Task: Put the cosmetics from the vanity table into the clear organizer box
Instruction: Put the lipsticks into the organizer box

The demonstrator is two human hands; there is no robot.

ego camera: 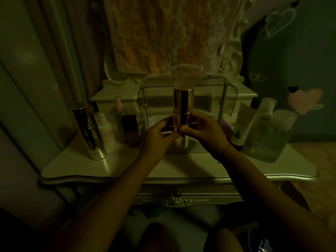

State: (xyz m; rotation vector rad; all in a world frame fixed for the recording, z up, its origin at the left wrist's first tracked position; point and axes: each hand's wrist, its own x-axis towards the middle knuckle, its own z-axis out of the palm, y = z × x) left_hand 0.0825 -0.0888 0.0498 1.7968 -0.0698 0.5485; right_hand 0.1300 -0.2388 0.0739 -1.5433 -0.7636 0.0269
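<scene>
Gripping an upright gold bottle's lower half with curled fingers, left hand and right hand hold it above the counter before the clear organizer box; keeping it vertical should help lowering it in.

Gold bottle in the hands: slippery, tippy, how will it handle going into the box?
Gold bottle looks rigid and mirror-glossy, so probably slippery; left hand and right hand both grip its lower part. Tall and narrow, so likely tippy when stood in the clear organizer box; round, so may roll if laid down.
</scene>
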